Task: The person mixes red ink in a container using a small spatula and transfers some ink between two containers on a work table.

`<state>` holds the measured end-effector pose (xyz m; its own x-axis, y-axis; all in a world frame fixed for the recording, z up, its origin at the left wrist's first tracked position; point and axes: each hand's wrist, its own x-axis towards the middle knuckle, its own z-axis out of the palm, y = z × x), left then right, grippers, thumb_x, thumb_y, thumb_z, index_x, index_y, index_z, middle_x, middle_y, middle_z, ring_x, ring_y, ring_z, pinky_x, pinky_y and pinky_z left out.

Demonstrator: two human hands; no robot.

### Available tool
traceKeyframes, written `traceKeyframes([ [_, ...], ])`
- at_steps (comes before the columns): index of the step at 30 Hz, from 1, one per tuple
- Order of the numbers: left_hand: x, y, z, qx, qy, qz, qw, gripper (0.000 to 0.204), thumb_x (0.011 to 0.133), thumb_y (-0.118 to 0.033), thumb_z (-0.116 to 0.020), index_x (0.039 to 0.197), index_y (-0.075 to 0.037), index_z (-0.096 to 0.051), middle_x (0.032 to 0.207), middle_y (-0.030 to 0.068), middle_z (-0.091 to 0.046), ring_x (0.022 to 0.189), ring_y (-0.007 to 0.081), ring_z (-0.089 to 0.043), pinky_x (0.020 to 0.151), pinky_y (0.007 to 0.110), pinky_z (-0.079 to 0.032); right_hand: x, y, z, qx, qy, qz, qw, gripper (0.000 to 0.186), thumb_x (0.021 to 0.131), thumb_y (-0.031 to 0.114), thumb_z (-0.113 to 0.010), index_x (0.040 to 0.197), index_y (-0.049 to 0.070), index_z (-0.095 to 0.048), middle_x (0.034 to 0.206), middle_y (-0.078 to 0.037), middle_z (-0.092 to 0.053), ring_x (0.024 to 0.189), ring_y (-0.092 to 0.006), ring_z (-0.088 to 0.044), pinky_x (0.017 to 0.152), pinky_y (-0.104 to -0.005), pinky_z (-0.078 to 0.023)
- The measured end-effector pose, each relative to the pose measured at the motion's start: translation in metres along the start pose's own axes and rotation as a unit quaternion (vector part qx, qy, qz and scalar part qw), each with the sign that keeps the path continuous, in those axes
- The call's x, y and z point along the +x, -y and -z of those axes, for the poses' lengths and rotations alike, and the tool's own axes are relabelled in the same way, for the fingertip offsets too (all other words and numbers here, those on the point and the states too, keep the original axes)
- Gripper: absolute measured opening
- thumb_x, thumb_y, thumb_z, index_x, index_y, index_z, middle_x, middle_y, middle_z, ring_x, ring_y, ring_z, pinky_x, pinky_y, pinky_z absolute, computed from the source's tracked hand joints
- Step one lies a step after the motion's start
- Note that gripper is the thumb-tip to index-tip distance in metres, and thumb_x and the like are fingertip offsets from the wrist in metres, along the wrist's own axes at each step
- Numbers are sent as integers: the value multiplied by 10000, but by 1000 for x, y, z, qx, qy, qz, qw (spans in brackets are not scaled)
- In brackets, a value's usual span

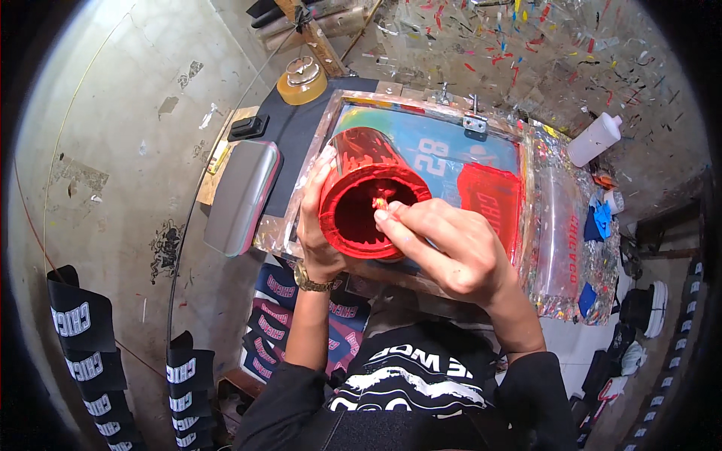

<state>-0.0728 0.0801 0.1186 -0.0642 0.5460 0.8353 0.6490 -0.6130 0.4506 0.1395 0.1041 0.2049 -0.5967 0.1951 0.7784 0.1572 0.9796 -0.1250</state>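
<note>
Wood-framed blue screen (432,124), with red patch (489,195) at right. Over its left part, a tipped tub (357,207): thickly red-coated, ragged-rimmed, dark inside, mouth toward near side. Left hand (316,222), spread around tub's left side. Right hand (455,248) at the mouth, close-pinched on a small red-and-yellow piece (380,204), of unclear kind.

Screen-printing workshop: ink-coated pot (368,154), framed mesh screen (412,129), paint-spattered wall (526,68)
</note>
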Motion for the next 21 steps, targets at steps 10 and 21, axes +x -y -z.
traceKeyframes([
  [10,5,2,0,-6,14,-6,1000,1052,668,-397,-944,1462,28,-400,1451,254,-527,1310,419,-566,1093,473,-467,-1,1,7,-26,1,25,999,478,644,69,-686,1090,-101,-714,1027,-173,-710,841,-260,-723,732,-345,-615],
  [21,14,7,-2,-8,14,-30,999,1124,629,-432,-960,1483,4,-374,1468,268,-507,1317,422,-560,1094,475,-470,-2,-3,6,-54,-4,20,998,421,685,69,-708,1074,-93,-713,973,-156,-689,790,-252,-704,649,-329,-589],
])
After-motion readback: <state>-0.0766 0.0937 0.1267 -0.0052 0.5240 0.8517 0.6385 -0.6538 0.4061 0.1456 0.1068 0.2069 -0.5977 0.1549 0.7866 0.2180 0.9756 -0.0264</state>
